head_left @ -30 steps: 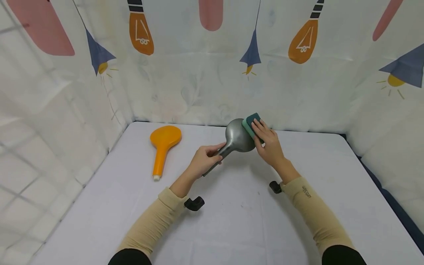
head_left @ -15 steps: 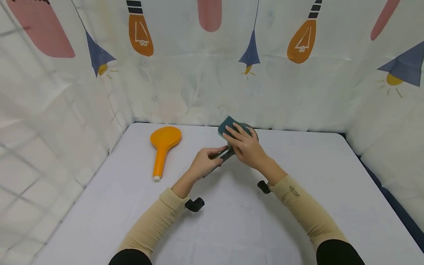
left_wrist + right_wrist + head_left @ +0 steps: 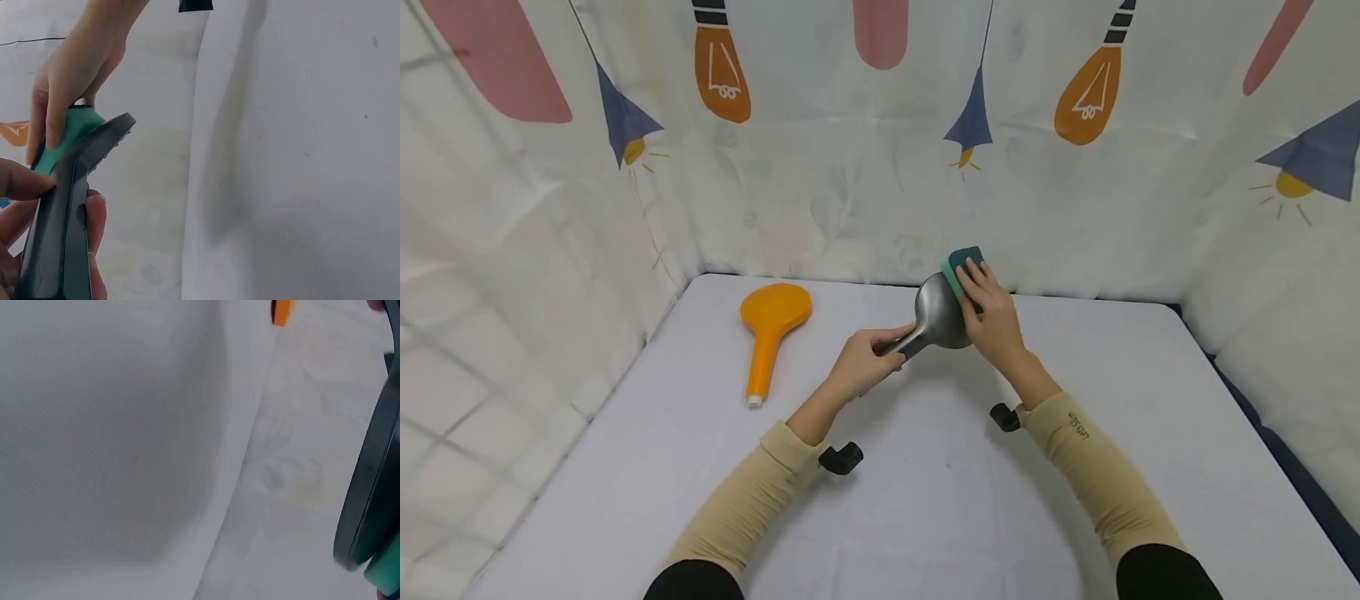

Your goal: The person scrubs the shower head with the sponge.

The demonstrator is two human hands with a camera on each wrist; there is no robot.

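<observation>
My left hand (image 3: 859, 364) grips the handle of a grey shower head (image 3: 936, 310), which is held up off the table and tilted with its rounded back showing. A green sponge (image 3: 967, 257) with a darker scouring side is held in my right hand (image 3: 997, 323) and lies against the right side of the shower head's round back. In the left wrist view, small nozzle bumps line the face of the shower head (image 3: 62, 200), and the sponge (image 3: 80, 125) touches its back. The right wrist view catches only the edge of the head and a corner of the sponge (image 3: 382, 570).
An orange shower head (image 3: 769, 329) with a white threaded end lies on the white-covered table (image 3: 925, 500), left of my hands. A pale curtain (image 3: 865, 192) printed with lamps and bulbs hangs behind and at both sides.
My right hand slid the sponge left across the back of the grey shower head, then returned to its right side, slightly higher. The left hand stays in place on the handle.
</observation>
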